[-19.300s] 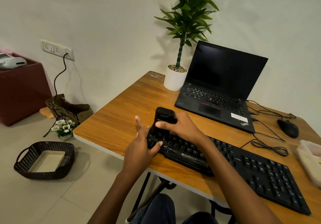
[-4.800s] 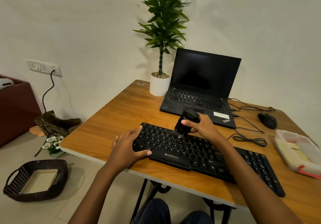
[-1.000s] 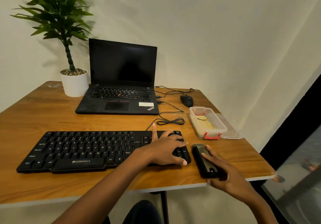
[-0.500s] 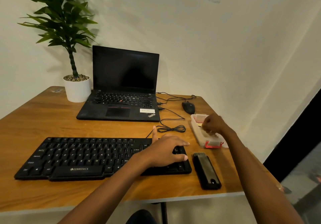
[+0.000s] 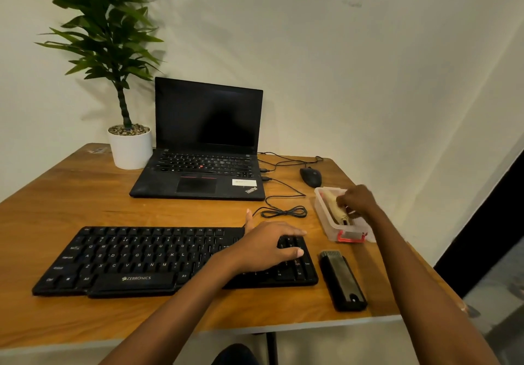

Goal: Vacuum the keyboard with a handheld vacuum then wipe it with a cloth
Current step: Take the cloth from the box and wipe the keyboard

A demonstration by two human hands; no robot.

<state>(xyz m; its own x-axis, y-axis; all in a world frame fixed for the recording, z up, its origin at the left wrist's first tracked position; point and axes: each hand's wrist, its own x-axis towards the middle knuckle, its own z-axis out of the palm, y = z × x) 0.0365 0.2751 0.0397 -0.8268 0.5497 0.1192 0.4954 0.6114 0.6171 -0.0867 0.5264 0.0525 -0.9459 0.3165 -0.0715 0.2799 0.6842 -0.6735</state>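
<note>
The black keyboard (image 5: 136,257) lies along the front of the wooden desk (image 5: 71,203). My left hand (image 5: 269,247) rests flat on its right end, over the number pad, fingers spread. The black handheld vacuum (image 5: 341,281) lies on the desk just right of the keyboard, with no hand on it. My right hand (image 5: 357,200) is inside the clear plastic box (image 5: 326,223) with a red clip, pinching a yellowish cloth (image 5: 334,208) that lifts partly out of the box.
An open black laptop (image 5: 204,149) stands behind the keyboard, a potted plant in a white pot (image 5: 130,149) to its left. A black mouse (image 5: 311,176) and a coiled cable (image 5: 283,211) lie between laptop and box. The desk's right edge runs close to the box.
My right hand let go of the vacuum, leaving it beside the keyboard, and moved up into the plastic box, where it now pinches the cloth. My left hand stayed on the keyboard.
</note>
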